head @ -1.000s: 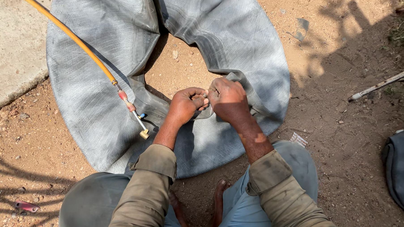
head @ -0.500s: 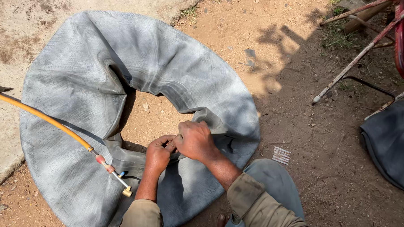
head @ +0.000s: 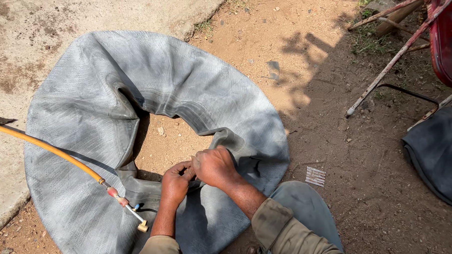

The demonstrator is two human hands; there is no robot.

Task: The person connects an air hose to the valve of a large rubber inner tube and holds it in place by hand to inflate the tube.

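The left hand [head: 177,184] and the right hand [head: 215,166] meet at the inner edge of a large grey inner tube [head: 200,93], fingers curled and pressed together on the rubber near its central opening. The right hand lies partly over the left, knuckles up; what exactly sits between the fingertips is hidden, so I cannot tell whether they pinch a small part or only the fold of rubber. Both forearms come up from the bottom edge in olive sleeves [head: 285,235].

The inner tube lies flat and slack on the dirt ground [head: 336,138], its far left part resting on a concrete slab [head: 57,22]. An orange hose [head: 51,150] crosses the tube from the left and ends in a metal nozzle [head: 134,215] lying on the rubber, just left of the left wrist. To the right, well apart, lie a second dark piece of rubber [head: 437,154], some thin rusty rods [head: 384,71] and a red object [head: 448,39] at the frame's edge.
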